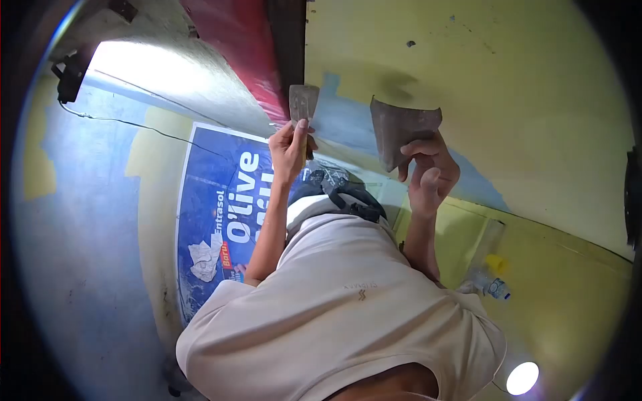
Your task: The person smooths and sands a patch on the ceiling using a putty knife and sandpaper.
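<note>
In the head view, both bare forearms reach up from a pale short-sleeved shirt (354,267) toward a yellow painted panel (521,100) with pale blue patches.

The left hand (287,155) pinches the lower end of a small flat scraper (303,101), its thumb pressed on the face and the fingers curled behind. The scraper stands nearly upright, its wider end at the top, beside the dark edge of the panel and near the lower part of a red sheet (241,53).

The right hand (431,175) grips a broader, dark gray plate (401,130) by its lower right part, with the fingers bent around that side. The plate is curved, its wide edge uppermost and its narrow end pointing down, and it is apart from the scraper. Whether either tool touches the panel, I cannot tell.

Left of the left forearm lies a blue printed poster (200,174) reading "Entrasol" and "O'live", with a crumpled white piece (205,259) on it. A thin cable (144,125) runs above the poster. Below the right forearm are a clear bottle (496,288) with a blue cap and a yellow item (495,263) just beside it. A round bright lamp (522,378) shows at the lower right.
</note>
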